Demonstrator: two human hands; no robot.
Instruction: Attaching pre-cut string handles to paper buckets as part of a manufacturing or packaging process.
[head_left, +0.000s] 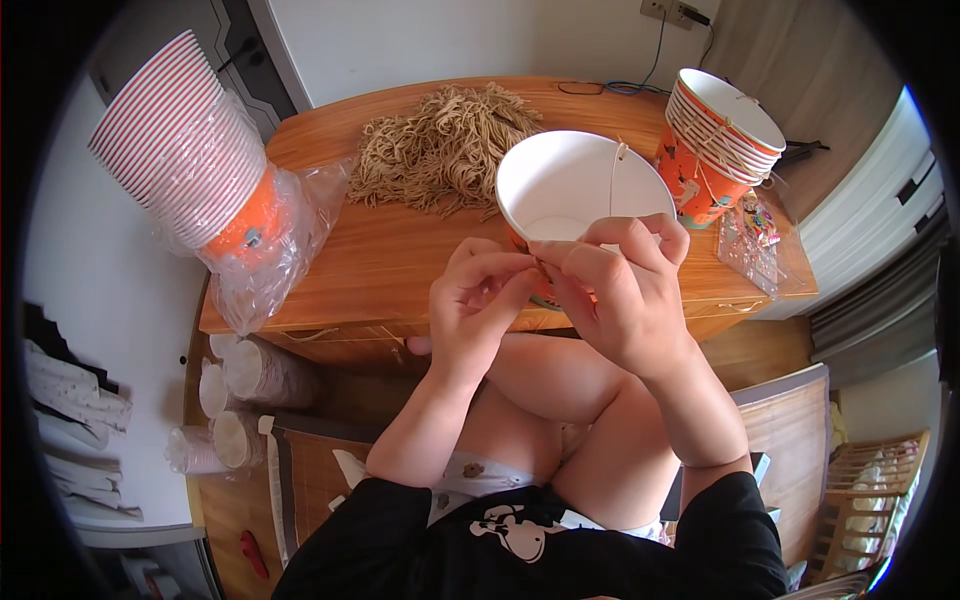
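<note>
A white-lined paper bucket (pixel 545 180) with an orange printed outside stands at the table's front edge. A thin tan cord (pixel 613 180) passes through a hole near its far rim and hangs down inside, behind my right hand. In front of the bucket's near side, my left hand (pixel 478 300) and my right hand (pixel 625 290) meet fingertip to fingertip. Both are closed in a pinch on a short bit of tan cord, mostly hidden by the fingers.
A heap of tan cords (pixel 445 145) lies on the wooden table (pixel 350 250) behind the bucket. At left leans a tall bucket stack (pixel 190 150) in clear plastic; at right stands a stack of corded buckets (pixel 715 145) beside a clear plastic bag (pixel 755 240). More wrapped stacks (pixel 260 370) are on the floor.
</note>
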